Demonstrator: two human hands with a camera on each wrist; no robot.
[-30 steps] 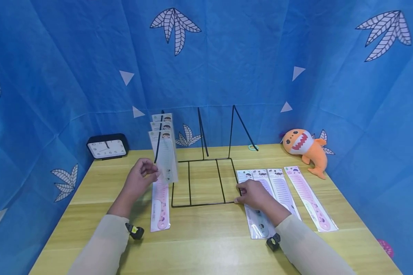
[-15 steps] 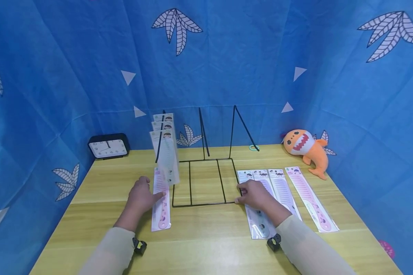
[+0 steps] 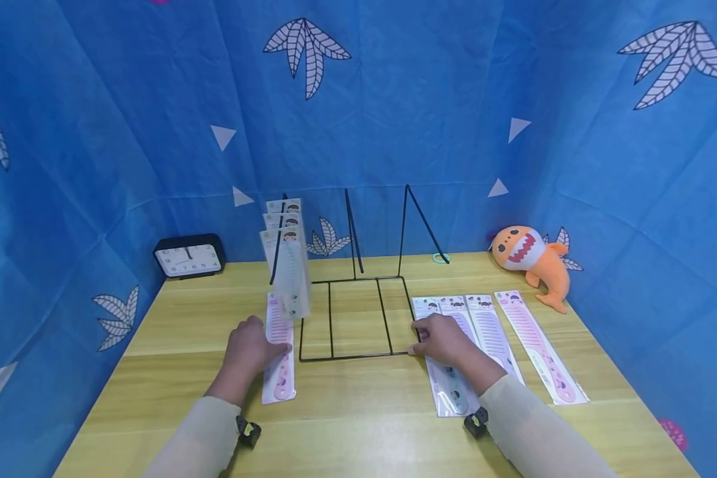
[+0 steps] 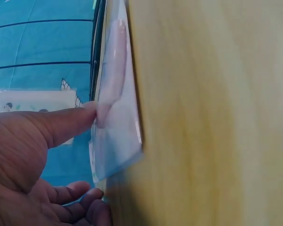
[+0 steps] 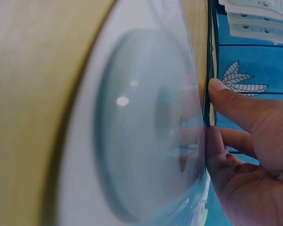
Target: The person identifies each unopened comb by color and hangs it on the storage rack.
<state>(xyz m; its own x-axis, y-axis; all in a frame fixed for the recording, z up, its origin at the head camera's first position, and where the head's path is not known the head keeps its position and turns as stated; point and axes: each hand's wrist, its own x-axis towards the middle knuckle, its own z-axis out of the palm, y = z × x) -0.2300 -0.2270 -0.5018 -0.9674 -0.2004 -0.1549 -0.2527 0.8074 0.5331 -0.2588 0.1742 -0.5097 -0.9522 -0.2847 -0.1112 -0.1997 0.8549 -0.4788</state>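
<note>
In the head view my left hand (image 3: 247, 348) lies over a pink packaged comb (image 3: 281, 362) flat on the table. Its thumb crosses the package and the other fingers rest by the left edge; in the left wrist view the thumb tip touches the plastic. My right hand (image 3: 442, 338) holds the near right corner of a black wire rack (image 3: 358, 356) between thumb and fingers. Several packaged combs (image 3: 288, 265) hang one behind another on the rack's left prong, above the pink comb. The middle prong (image 3: 354, 232) and right prong (image 3: 427, 222) carry nothing.
Packaged combs (image 3: 486, 318) lie side by side under and beyond my right hand, with another pink comb (image 3: 540, 348) further right. A black clock (image 3: 188, 257) stands back left. An orange plush shark (image 3: 532, 262) and a green ring (image 3: 440, 257) sit at the back.
My left hand has come down from the prong with the hanging combs and back towards me onto the pink comb. The right hand stays on the rack.
</note>
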